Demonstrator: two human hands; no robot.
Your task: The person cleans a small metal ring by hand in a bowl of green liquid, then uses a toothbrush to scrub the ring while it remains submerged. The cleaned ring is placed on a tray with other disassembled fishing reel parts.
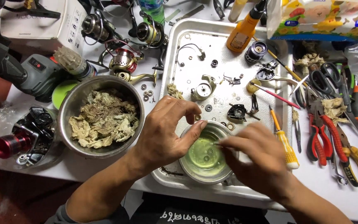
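Note:
A small steel bowl (195, 171) of pale yellowish liquid with small metal parts in it sits at the near edge of a metal tray (175, 49). My left hand (164, 130) rests on the bowl's left rim, thumb across the rim. My right hand (255, 159) hovers over the bowl's right side, its fingertips pinching something small and thin above the liquid. Scattered on the tray are reel parts: a silver frame piece (204, 88), a black part (237, 112), washers and screws.
A large steel bowl (73, 105) of dirty wadded tissue stands left of the tray. Fishing reels (123, 58) lie at the back. An orange bottle (242, 30), yellow screwdriver (284, 143), red pliers (324, 137) and scissors (326, 79) lie right.

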